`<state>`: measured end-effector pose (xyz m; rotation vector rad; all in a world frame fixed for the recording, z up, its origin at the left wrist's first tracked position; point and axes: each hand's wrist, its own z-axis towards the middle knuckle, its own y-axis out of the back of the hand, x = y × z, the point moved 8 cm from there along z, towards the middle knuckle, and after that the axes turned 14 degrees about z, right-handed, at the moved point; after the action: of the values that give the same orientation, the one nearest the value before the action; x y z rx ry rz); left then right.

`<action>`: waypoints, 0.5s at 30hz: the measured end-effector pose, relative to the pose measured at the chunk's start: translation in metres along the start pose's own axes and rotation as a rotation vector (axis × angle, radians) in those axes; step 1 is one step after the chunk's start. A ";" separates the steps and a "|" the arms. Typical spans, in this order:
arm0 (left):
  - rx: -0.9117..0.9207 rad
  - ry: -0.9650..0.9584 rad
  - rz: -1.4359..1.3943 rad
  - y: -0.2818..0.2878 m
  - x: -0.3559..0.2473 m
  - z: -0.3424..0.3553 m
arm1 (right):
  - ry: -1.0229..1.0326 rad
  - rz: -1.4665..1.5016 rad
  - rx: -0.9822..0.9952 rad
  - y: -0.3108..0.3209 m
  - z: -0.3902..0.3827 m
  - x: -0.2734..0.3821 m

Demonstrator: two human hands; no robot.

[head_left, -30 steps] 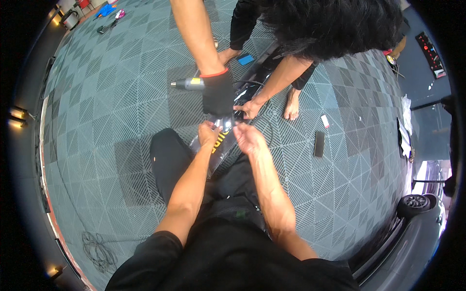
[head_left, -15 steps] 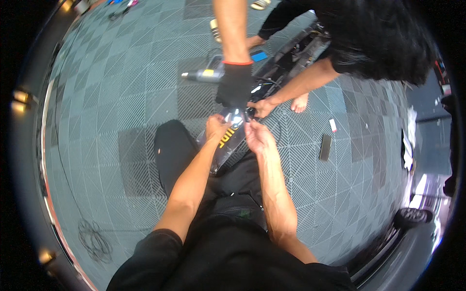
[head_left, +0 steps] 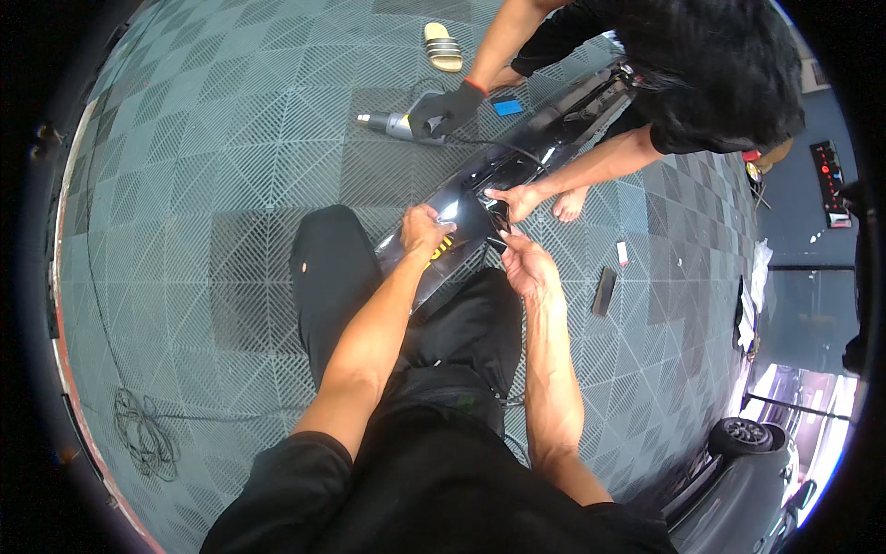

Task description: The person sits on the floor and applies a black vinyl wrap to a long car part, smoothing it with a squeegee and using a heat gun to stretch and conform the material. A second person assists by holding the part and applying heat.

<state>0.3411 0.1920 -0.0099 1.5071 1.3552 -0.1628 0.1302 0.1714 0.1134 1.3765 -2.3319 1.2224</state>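
A long glossy dark panel [head_left: 461, 208] with yellow lettering lies slantwise before me, its near end between my thighs. My left hand [head_left: 422, 231] is closed on its upper side, thumb and fingers pinching a bit of shiny film beside the lettering. At the panel's right edge my right hand [head_left: 530, 265] pinches a thin dark edge, apparently film; its fingertips are partly hidden. Just beyond, a co-worker's bare hand [head_left: 517, 199] presses on the panel. The co-worker's black-gloved hand [head_left: 445, 111] grips a grey heat gun [head_left: 395, 126], its nozzle pointing left.
A black cable [head_left: 498, 144] crosses the panel. On the tiled floor lie a blue squeegee-like card [head_left: 508, 107], a slipper [head_left: 443, 48], a dark flat block [head_left: 604, 291] and a small white-red item [head_left: 622, 253]. Coiled cable [head_left: 146, 441] lies at left, a dark car [head_left: 743, 489] stands right.
The co-worker's gloved hand has moved from the panel to the heat gun and taken hold of it. My right hand has shifted right along the panel's edge; my hands are farther apart.
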 end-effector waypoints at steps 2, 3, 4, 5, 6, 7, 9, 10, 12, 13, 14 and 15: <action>-0.006 0.011 -0.020 -0.003 0.003 0.001 | 0.008 -0.005 -0.022 -0.002 0.001 0.003; -0.018 0.013 -0.032 -0.003 0.004 0.000 | 0.008 0.007 0.007 -0.005 0.001 0.002; -0.025 0.017 -0.032 -0.003 0.004 0.000 | 0.021 0.020 0.013 -0.007 0.001 0.001; -0.039 0.017 -0.063 -0.001 0.004 -0.001 | 0.026 0.003 0.008 -0.007 0.001 -0.002; -0.051 0.018 -0.062 0.000 0.002 -0.001 | 0.023 -0.004 0.010 -0.007 0.001 -0.003; -0.060 0.020 -0.059 0.001 0.002 -0.002 | 0.018 0.009 0.002 -0.006 0.002 -0.005; -0.082 -0.005 -0.067 0.005 0.000 -0.002 | 0.051 0.016 0.028 -0.005 0.002 -0.004; -0.072 -0.014 -0.055 0.005 -0.002 -0.002 | 0.069 0.018 0.013 -0.002 0.003 -0.004; -0.053 -0.028 -0.018 0.002 -0.001 -0.001 | 0.065 0.032 0.010 0.001 0.003 -0.008; -0.064 -0.034 -0.001 0.002 -0.001 0.000 | 0.057 0.039 0.014 0.002 0.005 -0.010; -0.065 -0.031 -0.012 0.000 0.001 0.002 | 0.049 0.047 0.018 0.002 0.005 -0.012; -0.073 -0.035 -0.014 -0.002 0.002 0.004 | 0.044 0.071 0.003 0.003 0.005 -0.015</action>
<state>0.3418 0.1900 -0.0141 1.4285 1.3300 -0.1466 0.1373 0.1778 0.1008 1.2647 -2.3684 1.2621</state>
